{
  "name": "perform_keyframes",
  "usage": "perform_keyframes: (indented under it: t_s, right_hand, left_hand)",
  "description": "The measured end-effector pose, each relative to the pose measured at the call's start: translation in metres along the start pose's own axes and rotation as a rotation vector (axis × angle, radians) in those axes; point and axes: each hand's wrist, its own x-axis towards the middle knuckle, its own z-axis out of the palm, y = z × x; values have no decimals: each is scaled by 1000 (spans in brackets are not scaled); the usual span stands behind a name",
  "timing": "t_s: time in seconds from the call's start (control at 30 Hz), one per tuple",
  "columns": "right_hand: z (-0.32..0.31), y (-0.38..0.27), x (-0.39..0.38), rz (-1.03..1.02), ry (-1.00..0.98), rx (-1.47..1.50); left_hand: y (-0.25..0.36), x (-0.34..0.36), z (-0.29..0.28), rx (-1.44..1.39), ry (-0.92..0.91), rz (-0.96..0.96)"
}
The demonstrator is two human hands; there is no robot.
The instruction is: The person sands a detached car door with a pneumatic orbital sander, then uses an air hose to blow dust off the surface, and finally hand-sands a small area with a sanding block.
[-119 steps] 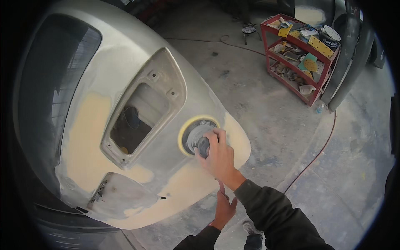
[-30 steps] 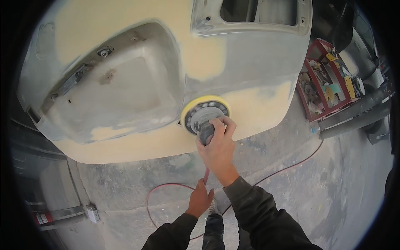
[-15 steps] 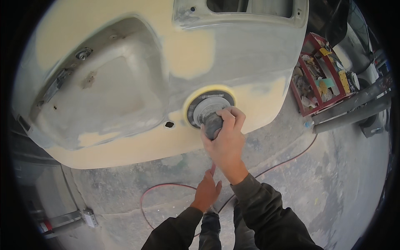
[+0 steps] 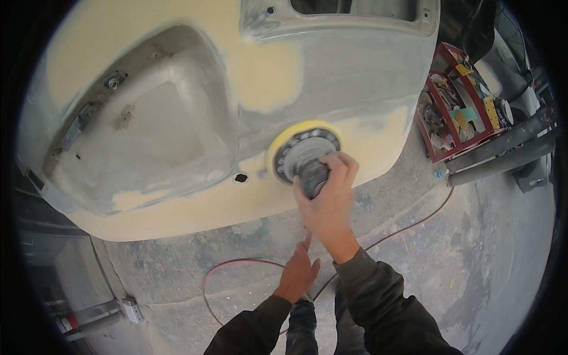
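Observation:
A round sander with a yellow-rimmed disc lies against a car body panel, low on its right half. My right hand is wrapped round the sander's dark grip, fingers over the top and thumb on the left side. Below it, my left hand is closed on the red air hose that runs up towards the tool. The panel shows grey sanded areas with patches of cream filler. Left of the disc is a small dark hole in the panel.
A red-framed rack holding sanding discs and other supplies stands at the right. Beside it are thick grey tubes. The hose loops over the dusty concrete floor. A metal stand bar is at the lower left.
The sander and my right hand have shifted a little to the right across the panel. My left hand has moved slightly right too, still on the hose.

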Motion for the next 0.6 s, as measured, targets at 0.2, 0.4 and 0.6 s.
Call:
perform_keyframes:
  t_s: [0.2, 0.4, 0.6]
  right_hand:
    - [0, 17, 7, 39, 136, -10]
    - [35, -38, -41, -173, -309, 40]
    - [28, -27, -30, -76, -178, 31]
  left_hand:
    - [-14, 1, -28, 67, 73, 50]
    - [-58, -23, 5, -35, 54, 127]
    - [-57, -10, 1, 79, -25, 111]
